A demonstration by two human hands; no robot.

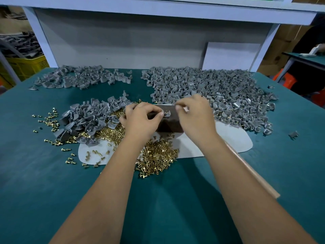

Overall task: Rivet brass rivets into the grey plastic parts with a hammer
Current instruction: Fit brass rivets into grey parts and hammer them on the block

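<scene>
I see both hands together over the dark brown rectangular block [168, 120] at centre — my left hand [142, 118] pinches a small grey plastic part [166, 113] on it, my right hand [193, 113] pinches something too small to tell. Loose brass rivets [158, 155] lie at 6 o'clock.

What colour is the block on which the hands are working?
Dark brown. The block shows best in the head view, between the two hands.
</scene>
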